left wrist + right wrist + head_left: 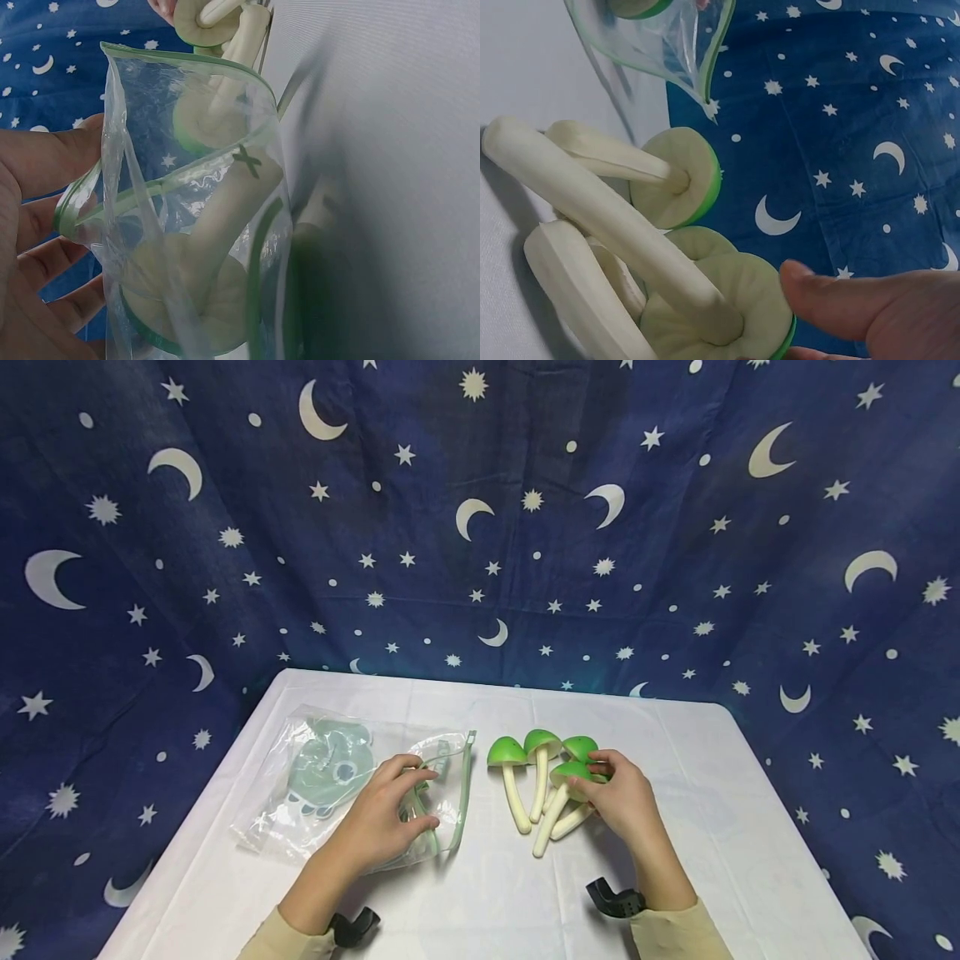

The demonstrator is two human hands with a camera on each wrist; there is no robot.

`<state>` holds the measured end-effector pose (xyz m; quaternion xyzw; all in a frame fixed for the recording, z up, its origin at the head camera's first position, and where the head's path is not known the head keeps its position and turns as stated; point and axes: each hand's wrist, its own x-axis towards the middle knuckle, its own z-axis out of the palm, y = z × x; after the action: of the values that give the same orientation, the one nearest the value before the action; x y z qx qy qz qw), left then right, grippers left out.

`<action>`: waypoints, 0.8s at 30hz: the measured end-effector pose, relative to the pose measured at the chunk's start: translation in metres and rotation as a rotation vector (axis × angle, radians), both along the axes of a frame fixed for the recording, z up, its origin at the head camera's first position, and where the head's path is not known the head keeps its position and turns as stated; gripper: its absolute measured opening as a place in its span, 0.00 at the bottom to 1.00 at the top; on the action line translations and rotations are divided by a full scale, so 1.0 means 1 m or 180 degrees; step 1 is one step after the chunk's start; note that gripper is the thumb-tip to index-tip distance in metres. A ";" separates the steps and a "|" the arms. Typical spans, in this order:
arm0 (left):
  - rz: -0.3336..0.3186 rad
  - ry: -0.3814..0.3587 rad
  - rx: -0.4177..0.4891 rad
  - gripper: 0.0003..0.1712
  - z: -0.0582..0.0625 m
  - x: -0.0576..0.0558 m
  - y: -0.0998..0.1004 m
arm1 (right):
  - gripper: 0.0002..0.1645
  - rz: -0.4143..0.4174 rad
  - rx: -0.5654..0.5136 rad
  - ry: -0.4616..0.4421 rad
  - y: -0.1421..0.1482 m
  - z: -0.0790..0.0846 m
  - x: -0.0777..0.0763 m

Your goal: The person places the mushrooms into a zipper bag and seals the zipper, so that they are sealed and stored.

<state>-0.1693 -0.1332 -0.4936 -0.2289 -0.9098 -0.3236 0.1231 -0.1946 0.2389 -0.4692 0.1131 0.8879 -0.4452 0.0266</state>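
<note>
From the head, a clear bag (450, 802) on the worktop (510, 902) is touched by the left hand (381, 816), its grip spread wide. Just beside it, one green toy mushroom (557, 800) in a heap is pinched by the right hand (622, 797), its grip half closed. From the left wrist, another mushroom (225, 217) is seen through the bag. From the right wrist, a cap (767, 300) is touched by the thumb (836, 300).

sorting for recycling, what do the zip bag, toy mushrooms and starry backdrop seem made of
Zip bag: probably thin, glossy plastic film, being see-through with wrinkles and glare. Mushrooms: perhaps foam or soft plastic; caps look smooth with slight sheen, stems pale and matte, which leaves it open. Backdrop: likely matte printed fabric, judging by its soft folds.
</note>
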 end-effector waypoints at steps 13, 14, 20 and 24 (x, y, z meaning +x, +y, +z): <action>0.0001 -0.0023 0.0023 0.36 0.000 0.001 -0.001 | 0.39 0.0035 0.0237 0.0070 0.001 0.001 0.001; -0.0001 -0.0021 0.0023 0.36 0.000 0.000 -0.001 | 0.39 0.0035 0.0210 0.0070 0.001 0.002 0.001; -0.0002 -0.0014 0.0020 0.36 0.000 0.001 0.000 | 0.39 0.0045 -0.0012 0.0083 0.000 0.002 0.002; -0.0003 -0.0018 0.0025 0.36 0.000 0.001 0.000 | 0.39 0.0114 -0.0158 0.0063 -0.002 0.001 0.003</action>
<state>-0.1686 -0.1334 -0.4935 -0.2280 -0.9087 -0.3279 0.1212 -0.1915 0.2367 -0.4682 0.0922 0.8786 -0.4676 0.0287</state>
